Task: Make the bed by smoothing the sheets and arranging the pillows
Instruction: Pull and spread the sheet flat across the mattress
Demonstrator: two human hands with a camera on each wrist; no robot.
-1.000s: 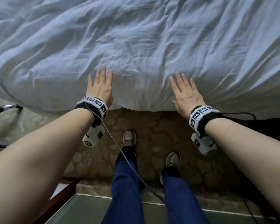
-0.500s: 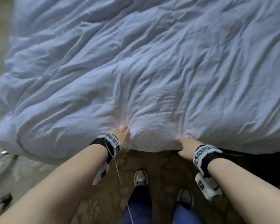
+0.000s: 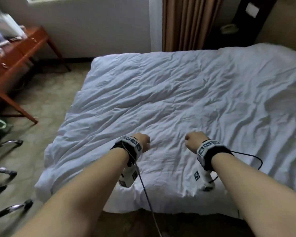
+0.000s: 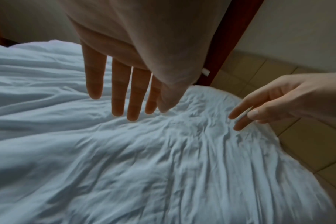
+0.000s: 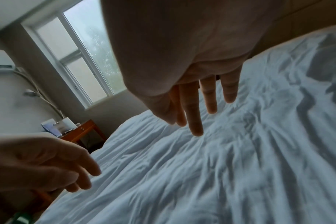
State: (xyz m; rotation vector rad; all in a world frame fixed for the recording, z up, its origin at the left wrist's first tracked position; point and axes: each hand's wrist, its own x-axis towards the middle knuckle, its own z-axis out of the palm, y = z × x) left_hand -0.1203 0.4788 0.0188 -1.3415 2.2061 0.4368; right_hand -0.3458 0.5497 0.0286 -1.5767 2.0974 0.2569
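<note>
A white, heavily wrinkled duvet covers the whole bed. Both my hands hover just above its near part, a short way in from the edge that hangs toward me. My left hand is on the left and my right hand on the right, about a forearm's width apart. In the left wrist view the left hand's fingers are straight and spread, holding nothing. The right hand's fingers likewise point down at the cloth, straight and empty. No pillow is in view.
An orange-brown wooden desk with clutter stands at the far left. Chrome chair legs sit on the carpet left of the bed. A brown curtain and a dark bedside unit lie beyond the bed. Wrist cables trail over the duvet.
The hands went from lying flat on the hanging side of the duvet to gripping its edge, and now are lifted above the top, open. The view has risen to show the whole bed.
</note>
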